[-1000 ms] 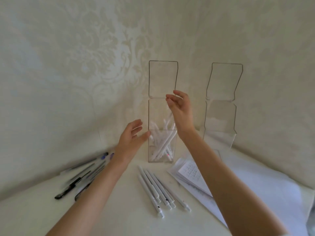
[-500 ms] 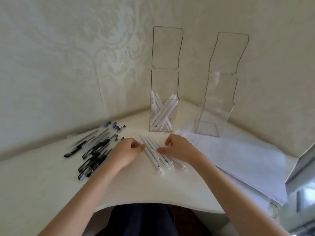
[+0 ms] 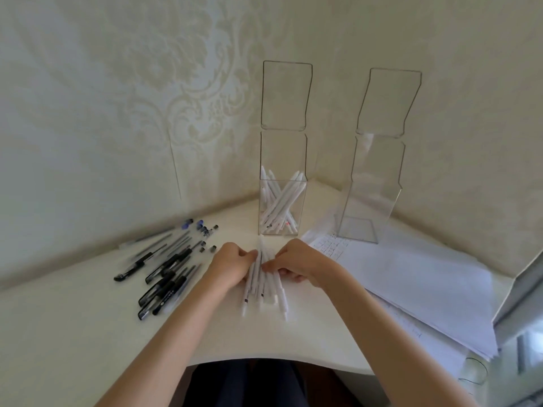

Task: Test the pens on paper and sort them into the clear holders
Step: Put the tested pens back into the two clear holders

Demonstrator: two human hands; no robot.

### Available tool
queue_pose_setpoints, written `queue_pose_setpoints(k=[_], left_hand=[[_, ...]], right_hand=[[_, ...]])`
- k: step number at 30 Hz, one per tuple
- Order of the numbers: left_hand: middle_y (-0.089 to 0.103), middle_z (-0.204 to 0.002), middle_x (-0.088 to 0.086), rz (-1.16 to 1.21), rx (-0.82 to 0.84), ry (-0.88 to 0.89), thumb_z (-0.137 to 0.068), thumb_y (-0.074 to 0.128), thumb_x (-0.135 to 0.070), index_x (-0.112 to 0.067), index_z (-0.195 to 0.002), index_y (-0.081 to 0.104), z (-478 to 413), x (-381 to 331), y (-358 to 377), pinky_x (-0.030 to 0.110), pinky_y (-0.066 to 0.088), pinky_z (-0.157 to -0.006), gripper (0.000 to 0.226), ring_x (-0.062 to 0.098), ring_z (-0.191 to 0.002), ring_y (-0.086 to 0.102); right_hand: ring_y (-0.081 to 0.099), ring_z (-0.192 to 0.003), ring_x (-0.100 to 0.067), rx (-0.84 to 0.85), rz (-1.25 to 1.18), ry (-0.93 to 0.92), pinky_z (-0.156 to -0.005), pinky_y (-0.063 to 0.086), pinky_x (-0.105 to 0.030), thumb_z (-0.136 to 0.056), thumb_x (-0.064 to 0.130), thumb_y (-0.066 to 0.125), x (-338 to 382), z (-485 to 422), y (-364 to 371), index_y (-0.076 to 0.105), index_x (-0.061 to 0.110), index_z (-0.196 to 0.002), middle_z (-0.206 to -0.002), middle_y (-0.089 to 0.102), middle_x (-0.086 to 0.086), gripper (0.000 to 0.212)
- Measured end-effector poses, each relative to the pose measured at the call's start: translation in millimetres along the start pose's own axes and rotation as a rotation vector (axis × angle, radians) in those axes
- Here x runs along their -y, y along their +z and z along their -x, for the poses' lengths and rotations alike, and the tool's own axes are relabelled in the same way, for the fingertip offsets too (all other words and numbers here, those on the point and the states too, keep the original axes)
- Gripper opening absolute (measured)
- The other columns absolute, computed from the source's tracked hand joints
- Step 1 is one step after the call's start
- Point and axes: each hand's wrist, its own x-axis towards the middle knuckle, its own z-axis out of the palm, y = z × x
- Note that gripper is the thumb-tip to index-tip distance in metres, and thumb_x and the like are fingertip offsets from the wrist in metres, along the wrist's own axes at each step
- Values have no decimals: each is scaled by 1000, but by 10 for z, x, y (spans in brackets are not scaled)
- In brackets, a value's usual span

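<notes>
Your left hand [image 3: 232, 267] and right hand [image 3: 296, 264] meet over a bunch of white pens [image 3: 258, 289] lying on the desk [image 3: 88, 333] in front of you. Each grip is closed on the bunch, left fingers curled against one side and right fingers pinching the other. The pens' near ends fan out below your hands.

Just beyond the bunch stands the left holder [image 3: 283, 98], with stored pens [image 3: 279, 207] crossed and leaning inside. The right holder [image 3: 382, 118] stands well apart to its right, its base at the far edge of the paper [image 3: 426, 289]. Black pens [image 3: 164, 271] lie scattered to the left of your left hand, clear of it.
</notes>
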Motion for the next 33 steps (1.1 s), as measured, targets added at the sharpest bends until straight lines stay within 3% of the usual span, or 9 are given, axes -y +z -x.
queue_pose_setpoints(k=[3, 8, 10, 11, 18, 23, 27, 30, 33], left_hand=[[67, -63, 9, 90, 27, -49, -91, 57, -28, 1, -79, 68, -19, 3, -7, 21, 49, -50, 33, 15, -50, 61], [38, -51, -3, -119, -16, -36, -80, 65, -43, -13, -61, 52, -110, 23, 24, 25, 24, -47, 39, 11, -49, 27], [31, -52, -6, -270, -20, -10, -74, 65, -57, -17, -56, 37, -123, 9, 67, 25, 20, -47, 52, 27, -60, 54], [31, -54, -5, -350, -24, -3, -72, 63, -62, -18, -56, 33, -124, -10, 90, 25, 19, -46, 56, 22, -48, 44], [35, -55, -5, -478, 40, 0, -67, 58, -73, -18, -58, 32, -135, -150, 171, 26, 21, -46, 62, 14, -49, 36], [62, -96, 9, -492, 92, 7, -61, 59, -78, -7, -89, 56, -96, -240, 287, 27, 32, -57, 76, 23, -88, 61], [53, -65, 1, -407, 98, 11, -68, 66, -65, -10, -69, 51, -82, -238, 272, 25, 24, -50, 57, 15, -64, 55], [64, -96, -3, -325, 108, 16, -69, 70, -58, -11, -99, 60, -96, -225, 279, 28, 45, -74, 57, 20, -95, 60], [64, -94, 1, -294, 129, 8, -71, 71, -52, -12, -98, 60, -120, -232, 345, 34, 46, -86, 49, 23, -97, 60]], right_hand=[[31, -39, -9, 7, -197, 1, -38, 24, -19, -80, 15, 71, -56, -20, 13, 56, 11, -64, -52, 43, 1, 22], [22, -39, -10, -105, -437, 19, -37, 16, -19, -84, 13, 54, -106, 3, -47, 53, 9, -71, -46, 31, 5, 14], [24, -41, -10, -156, -424, -25, -38, 20, -19, -90, 16, 43, -129, 47, -122, 55, 10, -73, -45, 33, 5, 22], [25, -42, -10, -164, -403, -62, -39, 22, -18, -92, 18, 41, -143, 72, -162, 54, 11, -74, -48, 33, 5, 23], [23, -51, -12, -110, -580, -256, -48, 20, -23, -100, 32, 45, -294, 186, -403, 43, 11, -81, -59, 28, 1, 28], [29, -46, -11, -142, -791, -273, -42, 26, -19, -99, 28, 44, -429, 170, -444, 49, 12, -72, -61, 32, -3, 31], [30, -44, -11, -157, -839, -258, -42, 25, -20, -99, 28, 44, -501, 146, -500, 51, 14, -69, -61, 35, -3, 34], [28, -45, -11, -159, -851, -252, -44, 24, -22, -98, 29, 45, -539, 131, -525, 52, 14, -69, -61, 33, -2, 33], [28, -47, -12, -154, -801, -238, -43, 25, -21, -97, 29, 46, -558, 135, -513, 52, 15, -69, -61, 32, -3, 33]])
